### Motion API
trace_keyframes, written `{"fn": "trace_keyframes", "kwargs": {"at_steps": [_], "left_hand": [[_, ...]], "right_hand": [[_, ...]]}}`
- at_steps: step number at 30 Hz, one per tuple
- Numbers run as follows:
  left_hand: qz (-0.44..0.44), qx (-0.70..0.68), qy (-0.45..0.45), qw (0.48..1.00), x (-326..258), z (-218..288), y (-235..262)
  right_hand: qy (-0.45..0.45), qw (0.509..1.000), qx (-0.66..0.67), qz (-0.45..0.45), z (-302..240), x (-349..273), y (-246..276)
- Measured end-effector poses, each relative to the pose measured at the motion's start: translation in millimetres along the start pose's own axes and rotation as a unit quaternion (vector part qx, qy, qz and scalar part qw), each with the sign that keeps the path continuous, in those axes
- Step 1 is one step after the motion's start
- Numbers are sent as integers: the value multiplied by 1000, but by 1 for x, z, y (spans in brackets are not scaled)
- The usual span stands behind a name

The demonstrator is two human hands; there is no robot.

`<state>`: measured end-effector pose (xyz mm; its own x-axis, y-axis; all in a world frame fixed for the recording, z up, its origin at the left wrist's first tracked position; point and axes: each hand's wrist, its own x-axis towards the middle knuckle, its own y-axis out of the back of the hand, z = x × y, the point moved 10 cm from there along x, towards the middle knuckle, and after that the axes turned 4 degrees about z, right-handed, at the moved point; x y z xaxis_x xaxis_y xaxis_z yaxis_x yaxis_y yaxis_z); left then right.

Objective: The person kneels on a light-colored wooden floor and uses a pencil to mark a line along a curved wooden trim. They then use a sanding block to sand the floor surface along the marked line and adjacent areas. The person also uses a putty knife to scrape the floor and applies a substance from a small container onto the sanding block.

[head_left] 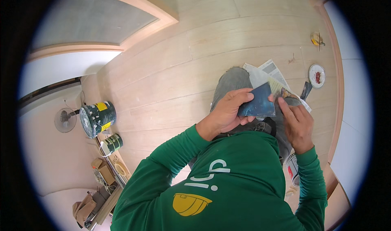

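My left hand (229,111) grips a dark blue flat rectangular sheet (259,104), with the thumb on top and fingers underneath. Its surface has pale scuffs; I cannot tell its material. Beside the sheet's right edge is my right hand (298,123), its fingers loosely bent and apart, with a fingertip close to that edge. No held object shows in it. Beneath and beyond the hands lie printed newspaper sheets (273,69), partly hidden by my grey-trousered knees. A dark flat tool (306,91), perhaps a putty knife, rests at the paper's right side.
A white round lid (312,74) with reddish-brown paste sits on the tiled floor near the right wall, below a small yellowish container (316,38) with a stick across it. At left stand a large dark green bucket (106,116), a smaller one (112,143) and a fan (65,120).
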<state>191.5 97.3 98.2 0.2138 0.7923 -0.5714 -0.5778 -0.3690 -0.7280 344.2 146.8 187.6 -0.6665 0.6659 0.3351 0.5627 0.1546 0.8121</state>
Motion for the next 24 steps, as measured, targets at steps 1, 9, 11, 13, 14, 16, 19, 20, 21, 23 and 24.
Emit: {"fn": "trace_keyframes", "kwargs": {"at_steps": [1,9,11,13,14,16,19,20,21,23,24], "left_hand": [[-8,-5,-8,1000,-3,4,-4],[40,378,-221,898,6,58,-16],[39,451,-292,842,0,64,-21],[37,498,-313,808,-1,62,-23],[37,521,-324,789,-2,61,-25],[26,541,-356,762,-4,59,-36],[11,568,-399,720,-6,57,-45],[6,576,-412,706,-7,56,-48],[7,577,-416,703,-7,56,-49],[9,577,-423,698,-8,54,-50],[2,585,-432,687,-9,54,-52]], "right_hand": [[3,1000,-13,-26,5,-5,-6],[-492,707,487,143,101,-73,-10],[-541,677,487,111,82,-62,-14],[-549,639,534,67,62,-50,-20],[-550,619,557,56,56,-49,-24],[-547,581,601,34,46,-46,-30],[-538,530,655,29,40,-43,-37],[-540,524,657,36,41,-44,-38],[-542,518,660,42,42,-44,-39],[-543,509,666,53,43,-43,-41],[-540,507,669,57,43,-42,-41]]}}
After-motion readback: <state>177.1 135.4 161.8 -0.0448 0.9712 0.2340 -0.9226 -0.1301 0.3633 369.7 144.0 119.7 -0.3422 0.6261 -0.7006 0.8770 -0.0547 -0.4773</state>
